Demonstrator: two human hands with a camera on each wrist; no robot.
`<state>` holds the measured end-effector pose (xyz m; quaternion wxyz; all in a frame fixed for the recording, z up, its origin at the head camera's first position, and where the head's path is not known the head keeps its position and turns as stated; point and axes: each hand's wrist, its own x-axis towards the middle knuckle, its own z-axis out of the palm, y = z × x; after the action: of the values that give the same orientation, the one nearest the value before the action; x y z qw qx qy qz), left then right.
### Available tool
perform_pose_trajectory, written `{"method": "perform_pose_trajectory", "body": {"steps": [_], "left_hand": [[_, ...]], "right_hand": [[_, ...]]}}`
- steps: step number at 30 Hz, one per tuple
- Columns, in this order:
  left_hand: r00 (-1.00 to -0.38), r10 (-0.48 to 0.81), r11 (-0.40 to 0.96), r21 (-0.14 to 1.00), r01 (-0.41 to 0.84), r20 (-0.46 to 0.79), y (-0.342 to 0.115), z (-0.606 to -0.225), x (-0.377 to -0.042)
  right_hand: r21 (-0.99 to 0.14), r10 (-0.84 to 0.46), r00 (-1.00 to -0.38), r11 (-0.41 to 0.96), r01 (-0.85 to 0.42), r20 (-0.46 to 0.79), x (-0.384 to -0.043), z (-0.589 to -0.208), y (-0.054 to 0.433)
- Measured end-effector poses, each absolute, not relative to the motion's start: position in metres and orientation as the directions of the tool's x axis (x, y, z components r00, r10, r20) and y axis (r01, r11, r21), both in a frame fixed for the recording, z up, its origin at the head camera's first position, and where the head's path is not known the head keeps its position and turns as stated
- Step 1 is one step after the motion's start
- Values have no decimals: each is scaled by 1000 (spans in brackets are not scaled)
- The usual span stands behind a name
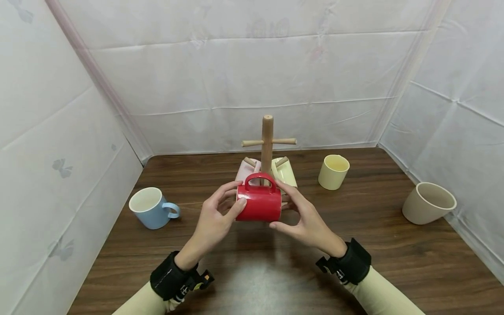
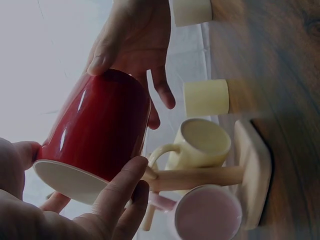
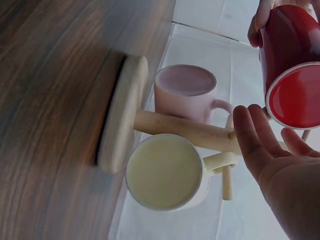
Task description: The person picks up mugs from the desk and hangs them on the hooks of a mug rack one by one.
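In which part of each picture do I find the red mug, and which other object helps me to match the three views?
Head: the red mug is just below centre, between the left hand and right hand.
Left wrist: left of centre.
Right wrist: upper right, cut by the edge.
Shared landmark: the wooden rack.

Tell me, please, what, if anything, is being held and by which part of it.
The red mug: the left hand grips one end, the right hand the opposite end.
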<state>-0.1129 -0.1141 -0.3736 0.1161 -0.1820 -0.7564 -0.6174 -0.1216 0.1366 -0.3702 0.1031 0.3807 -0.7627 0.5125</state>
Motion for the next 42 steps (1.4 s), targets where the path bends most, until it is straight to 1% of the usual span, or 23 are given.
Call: {"method": "perform_pose_trajectory", "body": {"steps": [8, 15, 18, 22, 26, 36, 42], "left_hand": [[-923, 130, 151, 913, 379, 362, -109, -381, -116], [-927, 136, 163, 915, 368, 348, -108, -382, -117], [-937, 140, 162, 926, 341, 321, -108, -382, -118], [-949, 150, 162, 940, 301, 278, -107, -385, -119], [-954, 153, 166, 945, 283, 259, -106, -387, -121], [-962, 162, 137, 961, 240, 217, -105, -393, -125], [-968, 169, 128, 969, 210, 187, -105, -396, -128]], "right_hand": [[-701, -447, -700, 199, -684, 556, -121, -376, 140], [-717, -438, -716, 200, -668, 544, -121, -376, 141], [-722, -437, -721, 203, -662, 538, -129, -389, 144], [-723, -437, -725, 212, -658, 532, -131, -395, 146], [-728, -436, -735, 225, -648, 519, -123, -382, 144], [-738, -444, -745, 236, -633, 497, -125, -383, 145], [-748, -445, -755, 239, -619, 482, -136, -401, 148]]}}
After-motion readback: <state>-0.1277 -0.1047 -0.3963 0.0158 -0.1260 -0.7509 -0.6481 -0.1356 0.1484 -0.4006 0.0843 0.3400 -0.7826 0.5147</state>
